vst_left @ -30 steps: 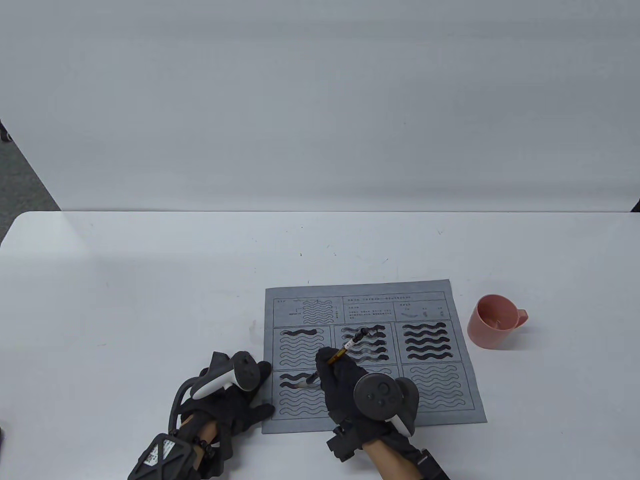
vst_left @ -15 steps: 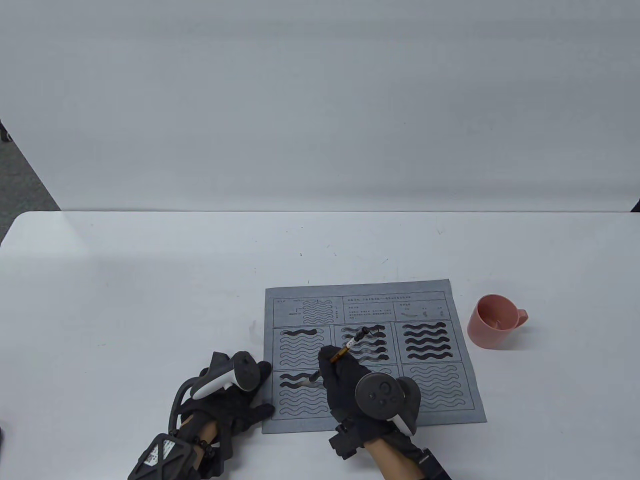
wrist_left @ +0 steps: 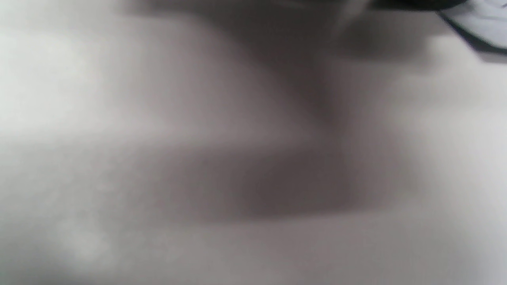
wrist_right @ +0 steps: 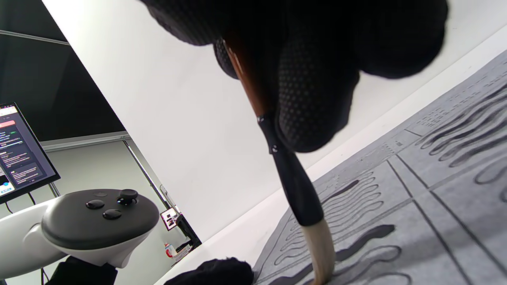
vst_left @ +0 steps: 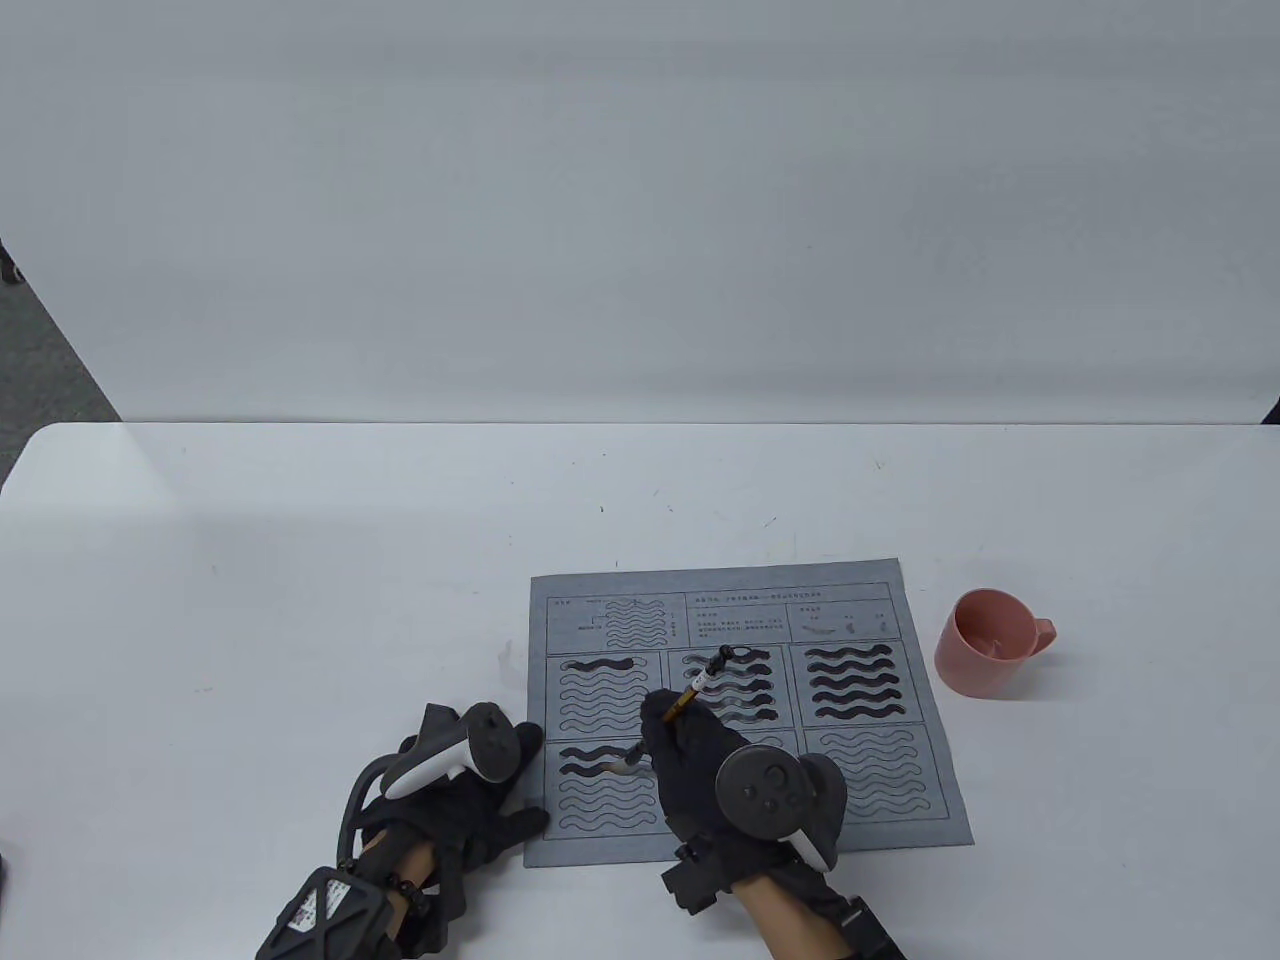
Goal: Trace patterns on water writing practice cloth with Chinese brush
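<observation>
The right hand (vst_left: 700, 765) holds the Chinese brush (vst_left: 690, 700) pinched between curled fingers (wrist_right: 313, 99); the shaft tilts up and away from the hand, and the pale bristle tip (wrist_right: 321, 253) touches the water writing cloth (vst_left: 745, 715) on a wavy outline in the lower-left panel, just left of the hand. The left hand (vst_left: 470, 810) rests flat, fingers straight, at the cloth's lower-left corner, fingertips on its edge; its wrist view is too blurred to read. The cloth lies between and beyond both hands; a pink cup (vst_left: 985, 645) stands on the table (vst_left: 300, 600) apart from the cloth, beyond and right of the right hand.
</observation>
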The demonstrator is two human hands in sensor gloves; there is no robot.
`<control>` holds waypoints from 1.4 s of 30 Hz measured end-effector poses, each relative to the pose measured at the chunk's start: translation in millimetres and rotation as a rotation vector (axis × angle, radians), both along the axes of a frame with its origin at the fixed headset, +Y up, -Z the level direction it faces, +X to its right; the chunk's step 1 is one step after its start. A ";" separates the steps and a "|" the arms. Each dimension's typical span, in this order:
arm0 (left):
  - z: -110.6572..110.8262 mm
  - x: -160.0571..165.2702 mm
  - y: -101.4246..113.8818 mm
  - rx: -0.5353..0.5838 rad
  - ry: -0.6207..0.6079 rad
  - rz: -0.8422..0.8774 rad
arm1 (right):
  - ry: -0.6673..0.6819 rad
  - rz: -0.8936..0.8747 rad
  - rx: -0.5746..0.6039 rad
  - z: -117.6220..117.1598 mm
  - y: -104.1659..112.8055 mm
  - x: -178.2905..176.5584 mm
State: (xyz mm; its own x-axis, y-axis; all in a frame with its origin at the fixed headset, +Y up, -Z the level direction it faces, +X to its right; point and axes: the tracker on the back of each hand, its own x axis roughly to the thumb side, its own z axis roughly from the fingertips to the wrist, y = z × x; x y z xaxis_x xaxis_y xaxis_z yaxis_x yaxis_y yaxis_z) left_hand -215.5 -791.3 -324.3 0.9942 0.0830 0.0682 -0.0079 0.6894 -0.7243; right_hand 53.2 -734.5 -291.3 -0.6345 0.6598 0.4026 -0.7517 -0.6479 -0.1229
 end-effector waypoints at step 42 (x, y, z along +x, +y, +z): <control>0.2 0.3 -0.3 0.002 0.001 0.000 | -0.024 0.019 0.018 -1.4 1.8 6.7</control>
